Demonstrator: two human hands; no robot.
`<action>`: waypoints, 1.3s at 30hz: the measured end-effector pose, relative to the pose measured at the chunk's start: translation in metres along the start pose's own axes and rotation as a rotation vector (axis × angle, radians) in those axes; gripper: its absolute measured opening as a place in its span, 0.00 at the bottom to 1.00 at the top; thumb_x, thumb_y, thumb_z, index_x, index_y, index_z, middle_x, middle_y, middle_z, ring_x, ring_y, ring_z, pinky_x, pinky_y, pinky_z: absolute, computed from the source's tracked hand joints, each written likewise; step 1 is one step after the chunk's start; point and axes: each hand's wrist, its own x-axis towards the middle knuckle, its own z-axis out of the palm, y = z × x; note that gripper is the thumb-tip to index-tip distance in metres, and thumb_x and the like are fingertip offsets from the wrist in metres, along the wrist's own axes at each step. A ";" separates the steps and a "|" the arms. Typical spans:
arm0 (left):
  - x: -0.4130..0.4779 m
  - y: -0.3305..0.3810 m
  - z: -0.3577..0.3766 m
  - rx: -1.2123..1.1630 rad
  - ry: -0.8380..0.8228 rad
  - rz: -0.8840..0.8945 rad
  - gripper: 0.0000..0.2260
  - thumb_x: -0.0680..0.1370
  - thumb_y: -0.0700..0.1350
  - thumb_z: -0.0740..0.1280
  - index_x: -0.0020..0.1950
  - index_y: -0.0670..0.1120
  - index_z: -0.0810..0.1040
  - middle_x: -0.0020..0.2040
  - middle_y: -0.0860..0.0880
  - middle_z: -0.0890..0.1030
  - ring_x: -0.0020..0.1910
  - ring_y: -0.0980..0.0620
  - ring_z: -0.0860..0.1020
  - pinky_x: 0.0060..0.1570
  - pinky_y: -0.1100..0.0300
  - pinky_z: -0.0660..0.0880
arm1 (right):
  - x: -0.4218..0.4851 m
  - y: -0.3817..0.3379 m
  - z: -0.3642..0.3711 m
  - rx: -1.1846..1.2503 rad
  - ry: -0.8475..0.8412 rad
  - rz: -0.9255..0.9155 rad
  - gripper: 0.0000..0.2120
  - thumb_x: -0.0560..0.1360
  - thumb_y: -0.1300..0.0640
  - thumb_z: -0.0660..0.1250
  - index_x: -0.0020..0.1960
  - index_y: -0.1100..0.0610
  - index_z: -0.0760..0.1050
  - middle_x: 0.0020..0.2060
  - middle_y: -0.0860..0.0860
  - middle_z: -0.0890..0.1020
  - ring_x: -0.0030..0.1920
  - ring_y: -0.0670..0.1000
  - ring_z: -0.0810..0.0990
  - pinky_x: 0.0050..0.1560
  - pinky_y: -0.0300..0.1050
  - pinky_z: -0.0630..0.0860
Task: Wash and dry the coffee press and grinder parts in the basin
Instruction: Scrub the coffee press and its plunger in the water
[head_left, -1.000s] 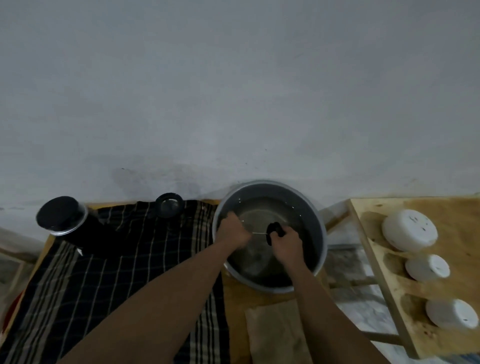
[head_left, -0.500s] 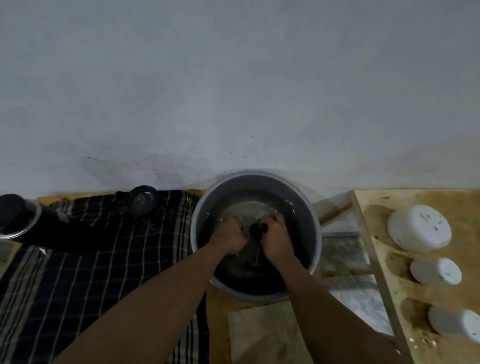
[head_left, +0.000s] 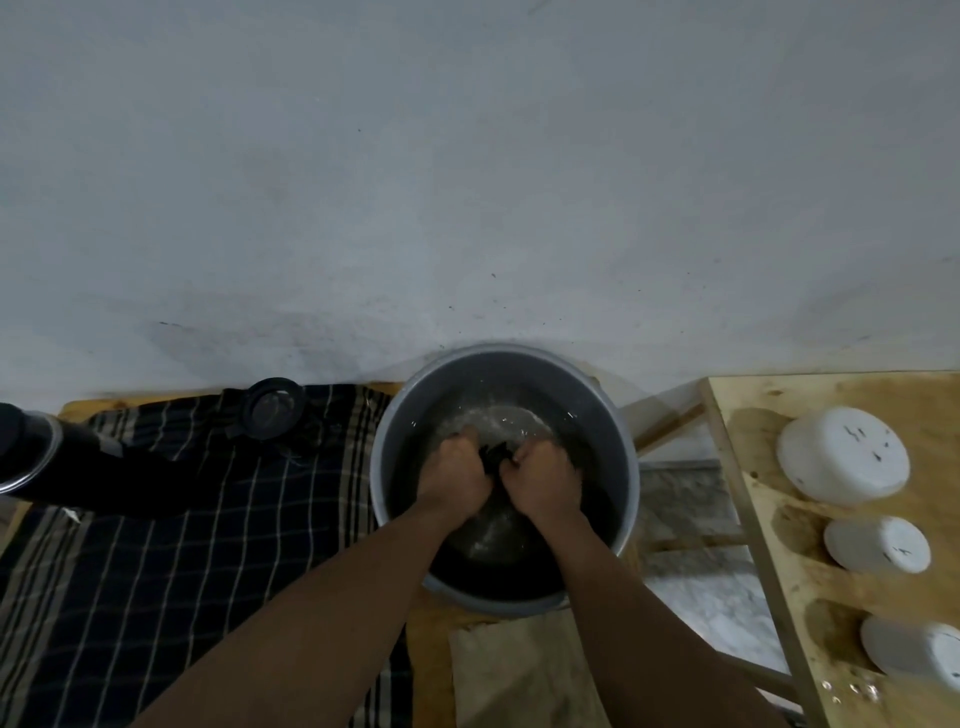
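Hands (head_left: 457, 475) gripping, dark part (head_left: 497, 452) between, perhaps submerged

White tubs (head_left: 844, 454), wooden shelf (head_left: 753, 405), grey wall (head_left: 467, 156)

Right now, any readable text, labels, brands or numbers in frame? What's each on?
None readable.
Largest white tub: small dark marks, too small to read.
Black jar: pale patch, blurred.
No text shows on the basin, the checked cloth or the dark part in the basin.
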 end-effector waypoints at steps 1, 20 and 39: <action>0.000 0.000 0.000 -0.021 -0.007 -0.008 0.15 0.75 0.47 0.69 0.61 0.47 0.78 0.53 0.45 0.83 0.52 0.45 0.83 0.55 0.49 0.81 | 0.001 -0.002 -0.002 -0.035 -0.040 -0.002 0.05 0.77 0.53 0.66 0.44 0.51 0.79 0.41 0.50 0.79 0.50 0.53 0.77 0.62 0.52 0.71; -0.004 -0.013 -0.006 -0.228 -0.049 0.087 0.19 0.72 0.42 0.76 0.63 0.46 0.80 0.58 0.48 0.82 0.58 0.51 0.80 0.57 0.65 0.71 | 0.005 -0.009 0.019 0.800 -0.332 0.282 0.08 0.80 0.56 0.69 0.42 0.54 0.80 0.42 0.55 0.85 0.50 0.58 0.84 0.59 0.56 0.80; 0.002 -0.017 -0.013 -0.202 -0.271 -0.233 0.19 0.82 0.55 0.63 0.59 0.40 0.81 0.56 0.42 0.81 0.53 0.46 0.79 0.51 0.57 0.72 | 0.010 0.021 0.005 0.270 0.049 0.127 0.08 0.80 0.57 0.69 0.50 0.62 0.83 0.45 0.60 0.85 0.50 0.60 0.83 0.49 0.48 0.76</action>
